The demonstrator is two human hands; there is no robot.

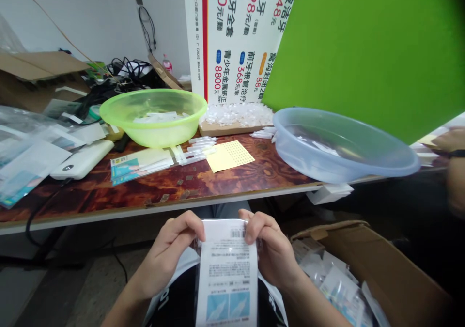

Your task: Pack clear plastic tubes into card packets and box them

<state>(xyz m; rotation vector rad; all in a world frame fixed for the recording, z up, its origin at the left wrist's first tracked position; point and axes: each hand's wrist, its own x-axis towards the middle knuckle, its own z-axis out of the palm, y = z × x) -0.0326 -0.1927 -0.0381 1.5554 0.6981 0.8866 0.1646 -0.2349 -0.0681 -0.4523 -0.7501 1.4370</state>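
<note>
A clear plastic packet with a printed white card [228, 273] hangs upright in front of my lap, showing a barcode, small text and two blue pictures. By its upper left corner my left hand [170, 249] pinches it, thumb and fingers closed. The upper right corner is gripped by my right hand [271, 247], near the barcode. Above them on the table lie a yellow sheet of small round stickers [232, 155], several thin white wrapped sticks [198, 148] and a few flat blue-and-yellow packets [141, 162].
A green basin [156, 128] and a blue basin [345, 147] hold white pieces. Between them sits a cardboard tray [236, 128] of small clear pieces. A carton [378, 259] of packets stands below right. A white power bank [83, 161] and plastic bags [29, 147] lie left. Another person's arm [456, 172] is far right.
</note>
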